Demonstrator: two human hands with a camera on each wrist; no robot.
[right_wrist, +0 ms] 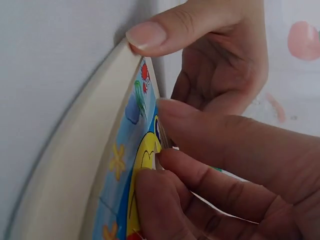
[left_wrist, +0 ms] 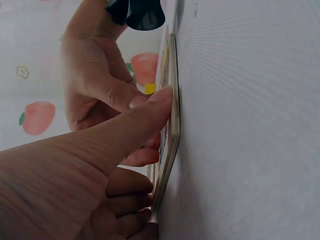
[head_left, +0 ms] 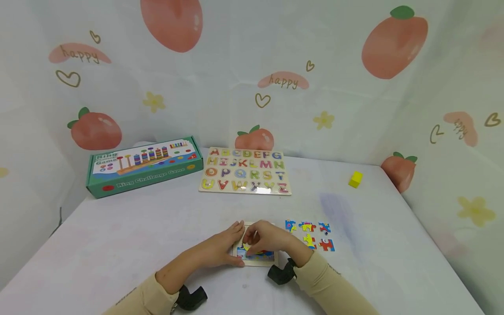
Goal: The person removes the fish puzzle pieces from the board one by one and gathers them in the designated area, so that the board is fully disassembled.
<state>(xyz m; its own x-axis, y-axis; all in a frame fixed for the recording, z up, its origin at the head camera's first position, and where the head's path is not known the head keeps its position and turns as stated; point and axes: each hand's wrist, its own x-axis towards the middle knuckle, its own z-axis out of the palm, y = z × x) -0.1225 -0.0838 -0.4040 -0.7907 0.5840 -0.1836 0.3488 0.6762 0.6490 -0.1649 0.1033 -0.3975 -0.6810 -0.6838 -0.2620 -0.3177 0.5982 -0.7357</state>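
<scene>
A small wooden jigsaw board (head_left: 260,264) with a pale frame lies flat on the table before me. My left hand (head_left: 218,248) holds its left side, the thumb on the near corner and the fingers along the far edge. Over the picture, my right hand (head_left: 269,236) has curled fingers and pinches a jigsaw piece (right_wrist: 159,132) at the board, mostly covered by the fingertips. The right wrist view shows a yellow shape, starfish and a red crab in the picture. Right of the board lie several loose jigsaw pieces (head_left: 327,244), coloured blue, yellow and red.
Behind the board stands an alphabet puzzle board (head_left: 244,192) lying flat. A green Ring Challenge Game box (head_left: 145,168) is at the back left. Toward the back right sits a yellow block (head_left: 355,179). Fruit-printed cloth (head_left: 220,87) hangs behind the white table (head_left: 138,245).
</scene>
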